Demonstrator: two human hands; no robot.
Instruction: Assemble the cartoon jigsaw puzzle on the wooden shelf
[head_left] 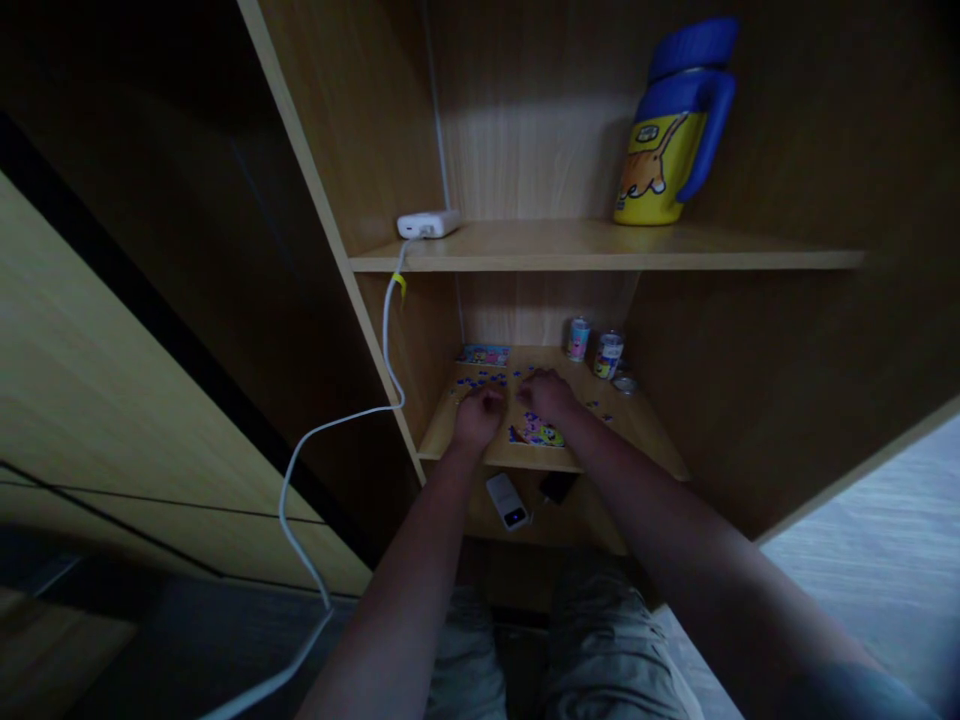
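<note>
Both my arms reach into a low compartment of a wooden shelf unit. My left hand (478, 414) rests on the shelf board (652, 430) with its fingers curled, among several small blue puzzle pieces (480, 379). My right hand (546, 396) lies close beside it, fingers bent down over the pieces. A partly assembled colourful puzzle (538, 433) lies just in front of my right hand. What either hand holds is too small and dim to make out.
A puzzle picture card (484, 354) lies at the back left, with two small cans (592, 348) and a lid (624, 382) at the back right. The upper shelf carries a blue and yellow jug (673, 130) and a white charger (427, 224) with its cable hanging. A white power bank (507, 500) lies below.
</note>
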